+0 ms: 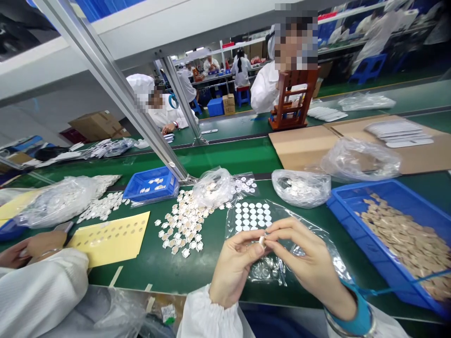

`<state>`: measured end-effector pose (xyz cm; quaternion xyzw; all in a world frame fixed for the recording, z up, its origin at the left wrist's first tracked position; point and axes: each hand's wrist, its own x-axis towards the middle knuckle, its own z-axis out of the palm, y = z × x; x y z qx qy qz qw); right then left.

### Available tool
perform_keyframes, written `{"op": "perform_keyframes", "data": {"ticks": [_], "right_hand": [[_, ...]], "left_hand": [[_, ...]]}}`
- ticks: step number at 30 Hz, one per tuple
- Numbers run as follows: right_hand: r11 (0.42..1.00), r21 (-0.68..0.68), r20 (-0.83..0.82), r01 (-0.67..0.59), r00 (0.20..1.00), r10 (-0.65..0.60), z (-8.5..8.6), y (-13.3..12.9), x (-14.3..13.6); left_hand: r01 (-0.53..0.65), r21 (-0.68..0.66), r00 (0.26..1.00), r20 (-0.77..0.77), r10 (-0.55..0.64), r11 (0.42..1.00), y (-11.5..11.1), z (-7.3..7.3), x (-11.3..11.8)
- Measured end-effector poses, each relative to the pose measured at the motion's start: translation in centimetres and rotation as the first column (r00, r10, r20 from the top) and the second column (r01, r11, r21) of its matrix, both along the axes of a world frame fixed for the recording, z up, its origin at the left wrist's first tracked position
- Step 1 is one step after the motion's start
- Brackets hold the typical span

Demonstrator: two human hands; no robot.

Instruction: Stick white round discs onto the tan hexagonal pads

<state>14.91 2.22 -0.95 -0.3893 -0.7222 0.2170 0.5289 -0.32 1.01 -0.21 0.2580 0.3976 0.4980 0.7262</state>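
My left hand (237, 263) and my right hand (305, 251) meet over the near edge of the green table. Between their fingertips they pinch one small pale disc (262, 241), seen nearly edge-on. Just beyond them, rows of white round stickers (252, 217) lie on a clear plastic sheet (310, 221). To the left of my hands is a loose pile of small white-rimmed round parts (183, 220), some showing tan faces. A blue bin (378, 241) of tan discs (405, 239) stands to the right. A blue band with a cord circles my right wrist.
Open plastic bags of white parts (301, 188) lie behind my hands. A small blue tray (151, 184) and a yellow sheet with round dots (112, 237) are on the left, near a co-worker's arm (42, 286). A metal post (141, 117) rises beyond. Other people sit across the line.
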Motion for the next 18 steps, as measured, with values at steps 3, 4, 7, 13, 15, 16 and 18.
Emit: {"op": "perform_keyframes", "data": {"ticks": [3,4,7,13,15,16,18], "right_hand": [[1.0,-0.012,0.018,-0.013,1.0,0.013,0.03,-0.02,0.12],[1.0,-0.004,0.024,-0.014,1.0,0.014,0.05,-0.03,0.13],[0.999,0.048,0.041,0.002,0.999,-0.004,0.07,-0.12,0.11],[0.996,0.088,0.073,0.024,0.997,-0.03,-0.03,-0.31,0.3],[0.996,0.087,0.084,0.017,0.996,-0.024,-0.01,-0.29,0.42],[0.996,0.083,0.089,0.013,0.996,-0.02,0.02,-0.27,0.47],[0.998,0.07,0.098,0.001,0.995,-0.008,0.1,-0.21,0.54]], "left_hand": [[0.001,0.008,1.0,-0.014,0.0,1.0,-0.11,0.04,0.18],[0.0,0.01,1.0,-0.009,0.001,1.0,-0.15,0.01,0.23],[-0.007,0.027,1.0,0.018,0.006,1.0,-0.29,-0.09,0.33],[-0.012,0.037,0.999,-0.042,0.013,0.999,-0.44,-0.04,0.24],[-0.006,0.05,0.998,-0.07,0.01,0.999,-0.41,0.03,0.21],[-0.001,0.058,0.997,-0.08,0.006,0.998,-0.39,0.05,0.19],[0.005,0.07,0.996,-0.093,0.002,0.998,-0.38,0.09,0.16]]}}
